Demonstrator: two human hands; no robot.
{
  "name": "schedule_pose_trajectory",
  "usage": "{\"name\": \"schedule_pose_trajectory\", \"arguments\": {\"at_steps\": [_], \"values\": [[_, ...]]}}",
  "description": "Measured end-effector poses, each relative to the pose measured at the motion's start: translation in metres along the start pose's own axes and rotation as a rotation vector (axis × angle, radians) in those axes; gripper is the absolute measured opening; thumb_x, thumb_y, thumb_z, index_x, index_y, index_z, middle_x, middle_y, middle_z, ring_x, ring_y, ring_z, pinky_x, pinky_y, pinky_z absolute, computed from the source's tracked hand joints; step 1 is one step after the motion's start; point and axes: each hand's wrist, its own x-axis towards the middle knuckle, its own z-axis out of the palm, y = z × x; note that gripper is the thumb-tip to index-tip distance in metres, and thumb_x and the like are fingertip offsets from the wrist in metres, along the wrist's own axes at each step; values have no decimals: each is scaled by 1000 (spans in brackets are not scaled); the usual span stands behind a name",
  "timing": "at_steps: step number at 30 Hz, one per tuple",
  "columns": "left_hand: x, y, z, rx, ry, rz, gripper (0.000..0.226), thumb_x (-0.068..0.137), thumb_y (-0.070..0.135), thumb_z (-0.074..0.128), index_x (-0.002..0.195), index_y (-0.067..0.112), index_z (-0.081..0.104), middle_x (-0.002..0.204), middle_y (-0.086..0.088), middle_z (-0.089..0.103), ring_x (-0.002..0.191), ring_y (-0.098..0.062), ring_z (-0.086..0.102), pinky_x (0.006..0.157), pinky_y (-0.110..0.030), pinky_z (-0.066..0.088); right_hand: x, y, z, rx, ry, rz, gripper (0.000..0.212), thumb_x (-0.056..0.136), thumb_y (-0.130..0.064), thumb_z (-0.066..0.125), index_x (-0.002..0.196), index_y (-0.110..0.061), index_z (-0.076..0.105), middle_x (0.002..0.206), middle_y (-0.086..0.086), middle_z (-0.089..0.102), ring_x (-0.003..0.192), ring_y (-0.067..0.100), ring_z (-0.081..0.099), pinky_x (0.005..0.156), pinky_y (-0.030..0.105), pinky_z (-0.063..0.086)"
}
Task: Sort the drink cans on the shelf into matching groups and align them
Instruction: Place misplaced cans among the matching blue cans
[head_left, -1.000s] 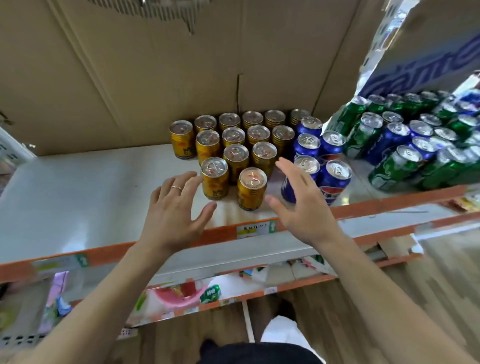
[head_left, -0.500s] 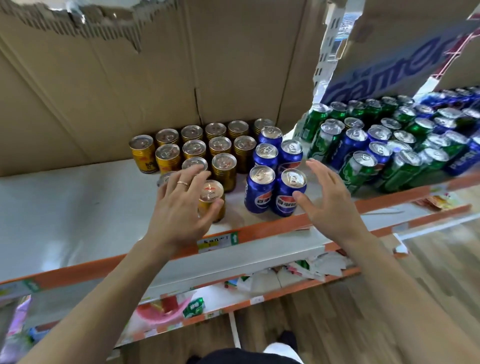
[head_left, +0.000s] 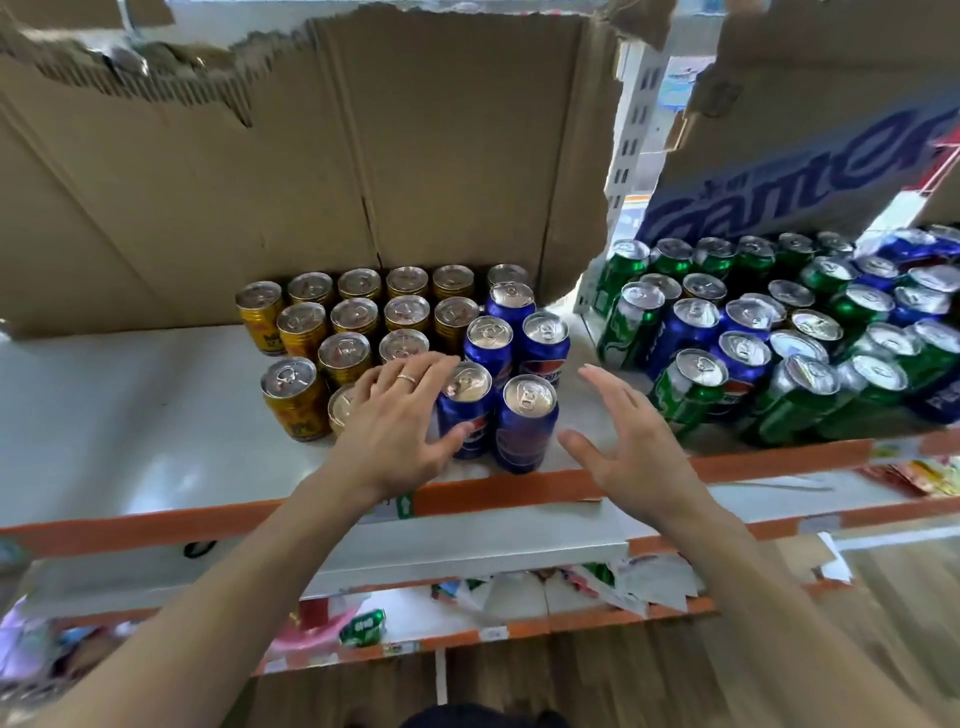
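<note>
Here the white shelf with its orange front lip carries three clusters of cans. Largest, on the right, is a tightly packed jumble of green and blue cans. Left of centre stand short gold cans in staggered rows, with five taller blue cans just beside them. The left hand lies flat, fingers straight, over a front gold can, hiding most of it. The right hand hovers spread, holding nothing, between the blue five and the jumble. Torn cardboard backs the shelf. A ring sits on the left hand.
</note>
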Motion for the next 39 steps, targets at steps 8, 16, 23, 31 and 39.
{"name": "schedule_pose_trajectory", "arguments": {"at_steps": [8,16,23,31,39], "values": [[10,16,23,11,50,-31,77,92,48,61,155,23,24,159,1,32,145,-20,30,120,-37,17,9,17,-2,48,-88,-44,70,91,-36,66,151,-26,32,152,-8,39,140,9,31,111,25,26],[2,14,49,-362,83,-154,80,88,32,70,153,35,22,151,1,40,136,-19,42,106,-35,43,7,20,13,139,-202,-3,76,89,-39,69,152,-29,29,150,-12,39,137,4,33,110,22,28],[1,9,52,-488,93,-123,75,90,26,69,150,36,26,148,2,40,132,-16,45,106,-25,38,21,2,36,290,-139,68,70,80,-22,81,129,-47,39,125,-28,52,114,-20,45,92,0,32],[3,0,13,-980,11,-265,83,82,17,79,146,32,30,123,19,51,120,-4,52,102,-25,48,27,9,67,519,-119,294,74,69,-12,89,129,-26,48,119,-8,65,112,7,61,94,24,47],[5,-14,-42,-1579,-129,-404,47,64,26,78,108,14,67,95,0,77,93,-16,73,83,-36,56,18,-14,26,861,156,410,82,49,-45,94,119,-17,61,106,3,75,101,19,70,92,37,52]]}}
